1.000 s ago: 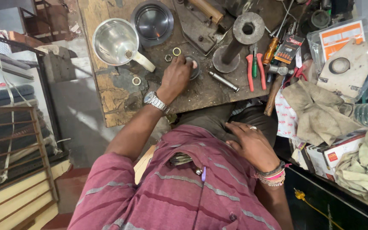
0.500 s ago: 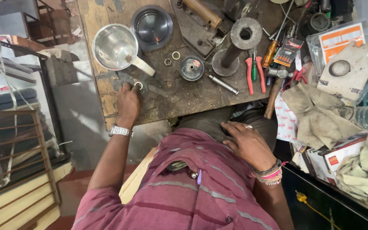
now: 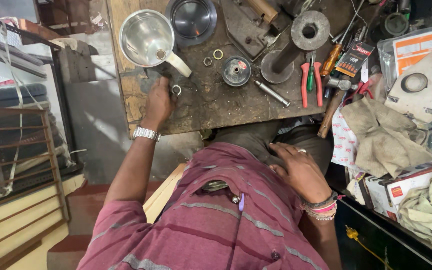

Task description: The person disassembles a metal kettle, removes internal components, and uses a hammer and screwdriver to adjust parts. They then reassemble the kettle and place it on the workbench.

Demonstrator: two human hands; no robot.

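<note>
Left hand (image 3: 158, 102) barely shifted, grip now pinching small metal ring (image 3: 176, 90); right hand (image 3: 298, 170) unmoved, open on thigh.

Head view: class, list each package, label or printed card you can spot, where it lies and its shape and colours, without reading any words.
Small carded pack: by the pliers, rectangular, black and red.
Clear bag: top right, holds an orange and white card.
Printed bag: right of the bench, white with red marks.
Cardboard box: lower right, white with red emblem.
Round part's sticker: bench centre, red.
</note>
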